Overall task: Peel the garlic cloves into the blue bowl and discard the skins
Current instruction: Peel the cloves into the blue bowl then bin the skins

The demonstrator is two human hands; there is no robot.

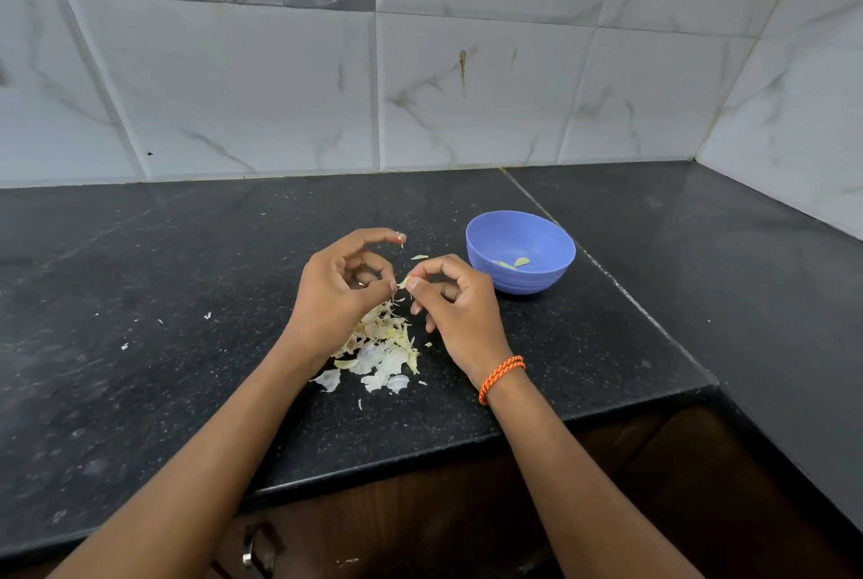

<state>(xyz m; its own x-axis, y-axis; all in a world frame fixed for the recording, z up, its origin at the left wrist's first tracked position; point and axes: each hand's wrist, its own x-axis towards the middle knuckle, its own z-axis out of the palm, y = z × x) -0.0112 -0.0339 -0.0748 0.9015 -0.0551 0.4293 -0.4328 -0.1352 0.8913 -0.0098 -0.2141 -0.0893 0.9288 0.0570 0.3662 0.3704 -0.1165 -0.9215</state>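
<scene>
Both hands, left hand (341, 284) and right hand (448, 293), pinch one garlic clove (407, 283) beside the blue bowl (520, 251).

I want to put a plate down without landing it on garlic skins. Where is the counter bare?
Bare black counter lies left of the left hand, up to the tiled wall, with only a few stray flecks. More lies behind the blue bowl toward the corner. It is crowded under both hands, where the skin pile sits, and beside the right hand by the bowl.
</scene>
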